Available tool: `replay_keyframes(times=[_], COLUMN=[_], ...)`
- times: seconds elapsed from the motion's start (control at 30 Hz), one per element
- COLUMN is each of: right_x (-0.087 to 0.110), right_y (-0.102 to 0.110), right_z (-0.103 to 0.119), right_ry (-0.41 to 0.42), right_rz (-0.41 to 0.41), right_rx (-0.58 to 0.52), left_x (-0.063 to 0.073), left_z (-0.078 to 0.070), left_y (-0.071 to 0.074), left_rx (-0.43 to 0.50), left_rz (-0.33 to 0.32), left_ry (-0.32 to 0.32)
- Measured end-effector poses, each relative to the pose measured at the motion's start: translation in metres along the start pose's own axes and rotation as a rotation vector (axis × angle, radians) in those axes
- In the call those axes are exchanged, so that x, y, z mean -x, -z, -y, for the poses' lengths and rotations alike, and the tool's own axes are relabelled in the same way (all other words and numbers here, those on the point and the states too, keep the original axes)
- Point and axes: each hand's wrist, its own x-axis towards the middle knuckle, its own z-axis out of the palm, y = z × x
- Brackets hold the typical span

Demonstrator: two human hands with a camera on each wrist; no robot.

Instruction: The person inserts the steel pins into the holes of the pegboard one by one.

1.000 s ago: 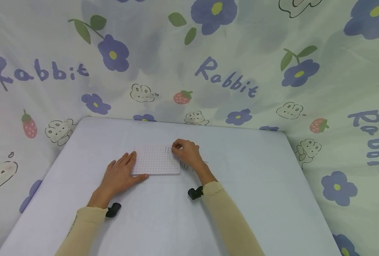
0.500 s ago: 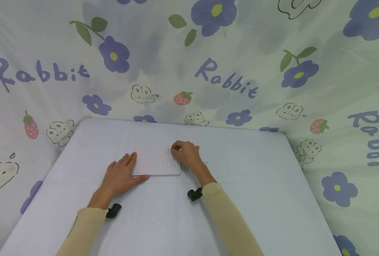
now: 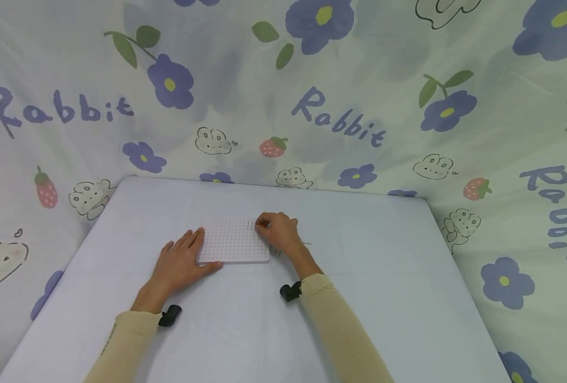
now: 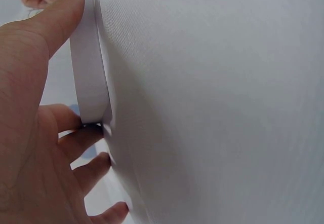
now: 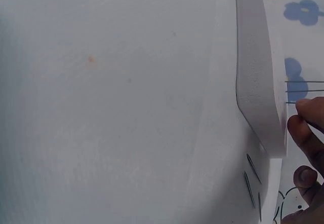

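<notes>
A white board [image 3: 233, 242] with a grid of small holes lies flat on the table. My left hand [image 3: 178, 260] rests against its near left corner, fingers along the left side and thumb on the front edge. Over the far right corner, my right hand [image 3: 280, 231] pinches a thin metal pin [image 5: 290, 103] between thumb and forefinger, its lower end right at the board's top. Two more metal pins [image 5: 298, 90] stand upright in the board beside it. The pinched pin's upper part is hidden by the fingers.
Several loose pointed pins [image 5: 249, 188] lie on the white table [image 3: 384, 298] just right of the board, partly under my right wrist. A printed cloth [image 3: 245, 80] with flowers and rabbits hangs behind the table and at both sides.
My right hand has shifted very slightly, with the pin still pinched at the board's far right corner. My left hand stays on the board, which has not moved.
</notes>
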Motion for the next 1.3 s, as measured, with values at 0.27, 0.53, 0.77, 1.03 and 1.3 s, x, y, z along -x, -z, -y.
replay_keyframes(times=[0.27,0.53,0.77,1.03,1.3], right_x=[0.002,0.01,0.026,0.041,0.051], right_y=[0.003,0.023,0.045,0.055,0.057], right_z=[0.0,-0.03,-0.066,-0.093,-0.103], right_ry=[-0.041,-0.119,-0.182,-0.229,-0.221], right_rz=[-0.008,-0.058,-0.101,-0.074,-0.017], right_rx=[0.015,-0.049,-0.078,-0.049,-0.036], left_x=[0.0,0.0,0.0,0.001,-0.002], left_z=[-0.001,-0.002,-0.002,-0.002,0.001], left_y=[0.001,0.0,0.001,0.003,-0.001], left_rx=[-0.006,0.004,0.002,0.013,0.01], left_rz=[0.0,-0.003,-0.004,0.006,0.001], left_ry=[-0.003,-0.011,-0.011,-0.009,-0.01])
